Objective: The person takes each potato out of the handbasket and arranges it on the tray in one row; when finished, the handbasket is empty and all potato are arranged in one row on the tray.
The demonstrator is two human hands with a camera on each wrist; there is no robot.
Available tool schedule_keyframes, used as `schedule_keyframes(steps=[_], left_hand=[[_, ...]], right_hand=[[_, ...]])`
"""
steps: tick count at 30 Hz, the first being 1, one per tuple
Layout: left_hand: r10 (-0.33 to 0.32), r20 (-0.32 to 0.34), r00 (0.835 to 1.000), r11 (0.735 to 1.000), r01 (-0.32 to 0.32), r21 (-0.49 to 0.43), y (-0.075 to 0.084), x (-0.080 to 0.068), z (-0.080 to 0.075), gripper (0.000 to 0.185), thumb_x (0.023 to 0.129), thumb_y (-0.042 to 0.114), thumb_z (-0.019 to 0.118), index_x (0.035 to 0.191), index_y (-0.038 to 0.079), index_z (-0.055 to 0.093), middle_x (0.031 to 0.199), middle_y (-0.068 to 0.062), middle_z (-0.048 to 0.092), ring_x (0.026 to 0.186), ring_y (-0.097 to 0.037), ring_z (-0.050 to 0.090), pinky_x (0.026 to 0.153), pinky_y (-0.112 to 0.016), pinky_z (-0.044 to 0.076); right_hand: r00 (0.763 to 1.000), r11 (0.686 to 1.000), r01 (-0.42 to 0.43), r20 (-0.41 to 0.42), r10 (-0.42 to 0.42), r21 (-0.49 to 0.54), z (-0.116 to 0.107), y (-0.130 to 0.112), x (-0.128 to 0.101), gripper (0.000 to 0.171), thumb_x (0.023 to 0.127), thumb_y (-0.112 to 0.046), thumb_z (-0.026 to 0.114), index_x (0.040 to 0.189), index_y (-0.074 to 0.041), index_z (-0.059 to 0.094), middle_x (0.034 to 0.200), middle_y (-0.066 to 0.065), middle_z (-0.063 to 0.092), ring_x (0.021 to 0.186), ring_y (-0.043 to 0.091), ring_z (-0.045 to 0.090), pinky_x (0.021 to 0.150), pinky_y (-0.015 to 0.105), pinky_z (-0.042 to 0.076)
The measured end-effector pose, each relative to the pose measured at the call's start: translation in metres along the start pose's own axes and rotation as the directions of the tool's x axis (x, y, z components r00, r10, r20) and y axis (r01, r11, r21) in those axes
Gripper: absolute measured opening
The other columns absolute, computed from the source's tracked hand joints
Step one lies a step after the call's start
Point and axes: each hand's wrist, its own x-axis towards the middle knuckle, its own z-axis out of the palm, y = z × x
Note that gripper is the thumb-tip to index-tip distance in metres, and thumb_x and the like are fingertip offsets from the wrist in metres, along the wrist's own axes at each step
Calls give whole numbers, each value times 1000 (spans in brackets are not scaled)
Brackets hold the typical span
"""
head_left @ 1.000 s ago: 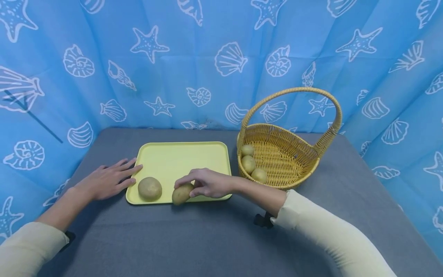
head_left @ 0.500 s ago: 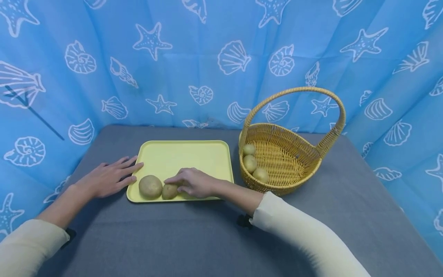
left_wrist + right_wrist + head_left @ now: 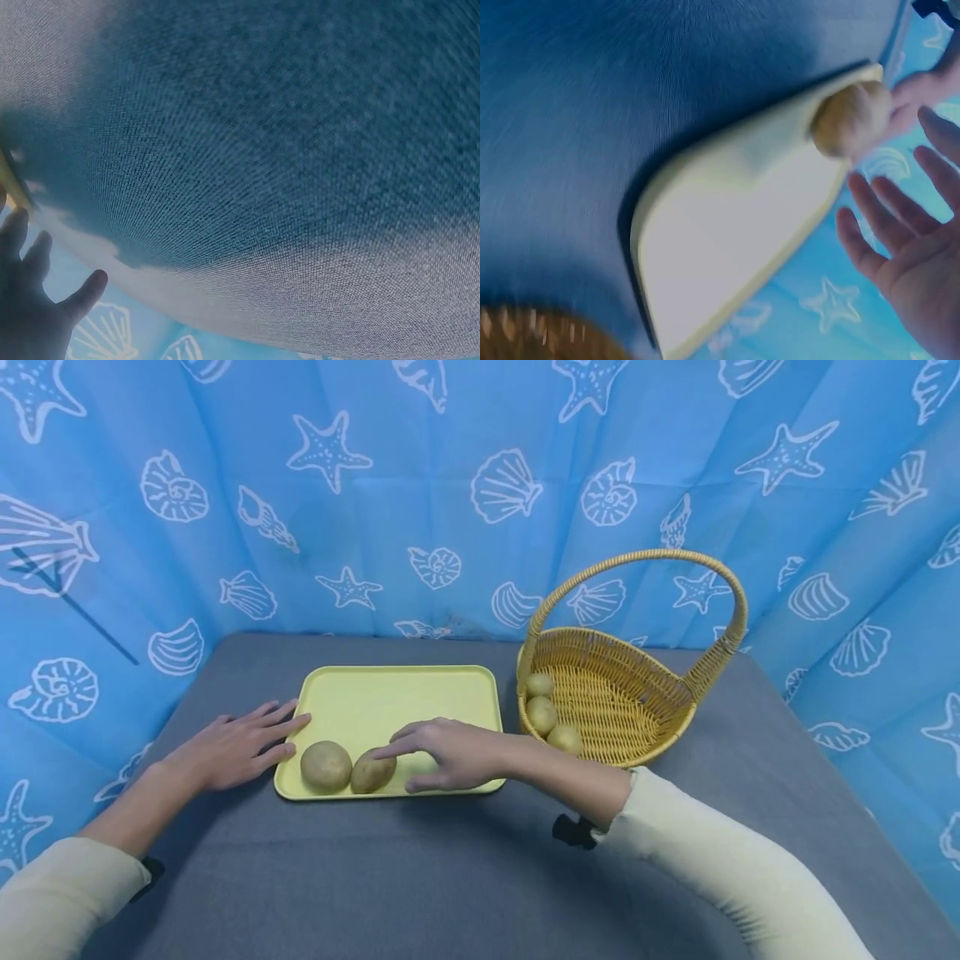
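Note:
A yellow tray point(image 3: 397, 697) lies on the grey table, with two potatoes side by side at its front edge: a rounder one point(image 3: 326, 765) and a smaller one point(image 3: 372, 770). My right hand point(image 3: 442, 747) hovers just right of the smaller potato with its fingers spread, holding nothing. In the right wrist view the same open fingers point(image 3: 900, 247) sit beyond the tray point(image 3: 727, 247), and one potato point(image 3: 851, 120) shows at the tray's far corner. My left hand point(image 3: 240, 743) rests flat on the table, its fingertips at the tray's left edge.
A wicker basket point(image 3: 622, 693) with a tall handle stands right of the tray and holds three small potatoes point(image 3: 542, 714). Blue curtains printed with shells close in the back and both sides. Grey cloth point(image 3: 262, 150) covers the table.
My right hand set the smaller potato on the tray beside the rounder one, let go, and drew back slightly to the right. The left hand stayed put.

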Motion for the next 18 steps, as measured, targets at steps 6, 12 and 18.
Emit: schedule_keyframes(steps=[6,12,18], left_hand=[[19,-5,1000,1000,-19,1,1,0,1,60,105,51,40,155,18,38,160,-17,30,143,-48,29,100,-77,26],[5,-5,1000,1000,-5,-4,0,0,2,61,105,52,39,156,18,37,160,-18,30,143,-48,28,100,-78,25],[0,-6,1000,1000,0,-9,-2,0,3,62,105,53,38,156,18,37,161,-17,28,144,-48,27,100,-78,24]], right_hand=[[999,992,-36,24,33,118,-34,4,-44,59,91,-14,75,145,-9,52,146,4,53,120,17,60,98,28,48],[989,973,-146,47,139,178,-67,24,-90,61,91,-20,74,147,-13,50,148,0,51,132,18,53,105,43,45],[971,911,-235,132,201,338,-87,58,-127,55,97,-21,66,147,-6,49,149,8,50,139,26,44,112,52,34]])
